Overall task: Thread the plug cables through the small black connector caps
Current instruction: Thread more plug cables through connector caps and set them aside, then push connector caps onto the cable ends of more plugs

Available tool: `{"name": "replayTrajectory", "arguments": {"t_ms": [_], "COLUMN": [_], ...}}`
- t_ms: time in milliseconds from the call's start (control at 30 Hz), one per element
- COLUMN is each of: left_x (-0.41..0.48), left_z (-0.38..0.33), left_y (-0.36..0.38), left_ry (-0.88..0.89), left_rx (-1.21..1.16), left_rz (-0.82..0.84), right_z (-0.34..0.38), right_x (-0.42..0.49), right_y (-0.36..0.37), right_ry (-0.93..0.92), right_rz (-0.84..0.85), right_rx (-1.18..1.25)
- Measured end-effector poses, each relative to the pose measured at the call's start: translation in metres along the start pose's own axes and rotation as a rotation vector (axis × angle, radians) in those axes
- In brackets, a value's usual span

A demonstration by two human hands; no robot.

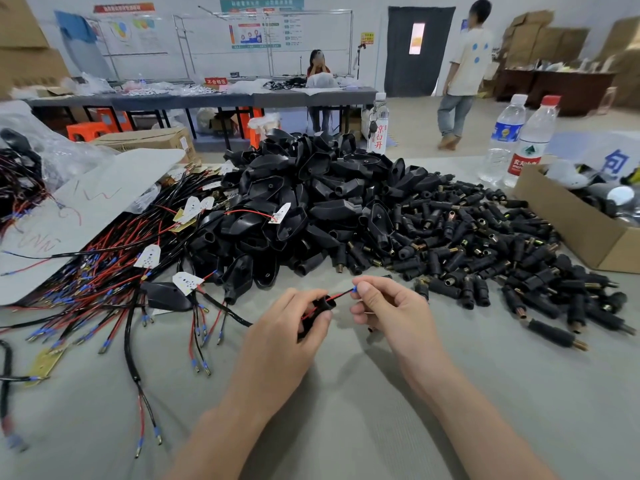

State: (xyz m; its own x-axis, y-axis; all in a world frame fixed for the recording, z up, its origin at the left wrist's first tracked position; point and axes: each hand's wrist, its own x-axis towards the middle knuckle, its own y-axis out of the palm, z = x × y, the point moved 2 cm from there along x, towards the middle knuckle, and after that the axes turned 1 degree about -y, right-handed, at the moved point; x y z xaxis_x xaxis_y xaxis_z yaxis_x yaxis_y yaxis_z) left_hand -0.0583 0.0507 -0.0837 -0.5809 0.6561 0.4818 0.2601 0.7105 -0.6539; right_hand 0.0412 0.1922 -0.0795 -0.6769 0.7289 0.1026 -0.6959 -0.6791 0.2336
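**Wire drawn through a cap at lower centre**

Low in the middle of the frame, the left hand (284, 327) grips a black cap (323, 304), its fingers curled round it and the thumb pressed on its near side. A red wire (341, 295) with a black one beside it comes out of the cap toward the right. The right hand (384, 306) pinches the wire's blue tip (354, 289) between thumb and forefinger; its other fingers are curled in under the palm. Red shows again at the cap's left side, under the left fingers.

Both hands hover just above the grey table (346, 420). Behind them, at centre, lies a heap of black shells (311, 202). Small black plugs (485, 244) spread to its right. Red and black cables (104, 282) sprawl at the left. A cardboard box (571, 226) sits at the right edge, with two bottles (505, 133) behind it.
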Motion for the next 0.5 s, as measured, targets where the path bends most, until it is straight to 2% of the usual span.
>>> {"name": "replayTrajectory", "arguments": {"t_ms": [300,500], "left_x": [0.001,0.001], "left_z": [0.002,-0.001], "left_y": [-0.001,-0.002], "left_ry": [0.040,0.049], "left_rx": [0.047,0.071], "left_rz": [-0.001,-0.033], "right_z": [0.008,0.009], "right_x": [0.008,0.009], "right_y": [-0.019,-0.021], "right_ry": [-0.016,-0.012], "right_rz": [-0.097,-0.107], "right_rx": [0.197,0.211]}}
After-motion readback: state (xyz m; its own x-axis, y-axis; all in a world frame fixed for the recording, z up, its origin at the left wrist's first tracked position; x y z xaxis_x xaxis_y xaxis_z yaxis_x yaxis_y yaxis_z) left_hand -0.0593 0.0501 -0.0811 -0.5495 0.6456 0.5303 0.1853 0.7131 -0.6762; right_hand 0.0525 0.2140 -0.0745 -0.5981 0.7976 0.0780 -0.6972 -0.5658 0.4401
